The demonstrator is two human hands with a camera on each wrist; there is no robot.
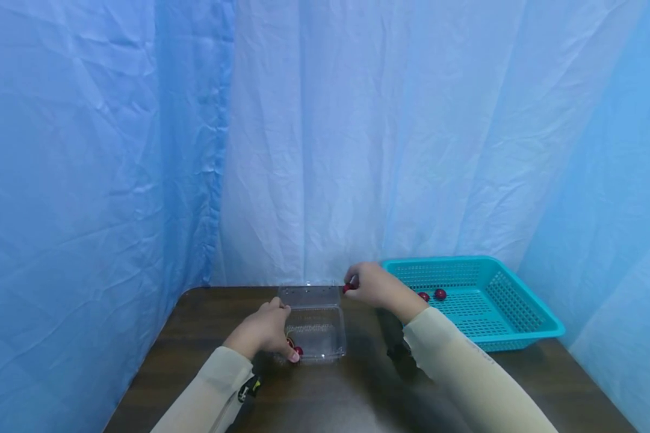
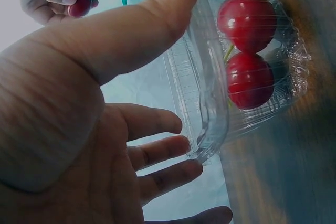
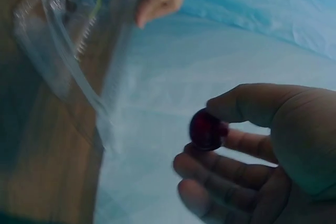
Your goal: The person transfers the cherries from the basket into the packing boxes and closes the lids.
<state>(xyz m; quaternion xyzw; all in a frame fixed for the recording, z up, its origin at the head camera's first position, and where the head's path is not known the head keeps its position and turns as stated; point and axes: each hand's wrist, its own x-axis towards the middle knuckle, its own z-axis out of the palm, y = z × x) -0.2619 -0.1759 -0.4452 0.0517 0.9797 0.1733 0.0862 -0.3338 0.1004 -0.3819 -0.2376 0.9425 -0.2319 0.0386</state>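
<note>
While the left hand [image 1: 265, 329] was at the left edge of the clear plastic box [image 1: 329, 340], its thumb and fingers were spread apart around that side. The right hand [image 1: 372, 284] was in the air near the box's back right corner, pinching one dark red cherry [image 3: 206, 129] with its thumb and fingers. Two box cherries [image 2: 248, 22] sat inside the box, close together at its left end, so the right part had lots of room. The box's lid [image 1: 310, 297] was open behind it, near the back edge of the brown table [image 1: 314, 397], with a blue curtain [image 1: 352, 138] just past that. A teal basket [image 1: 511, 343] with basket cherries [image 1: 440, 294] stood right of the box, and a strip of wood showed in between. More wood showed in front of the box.
</note>
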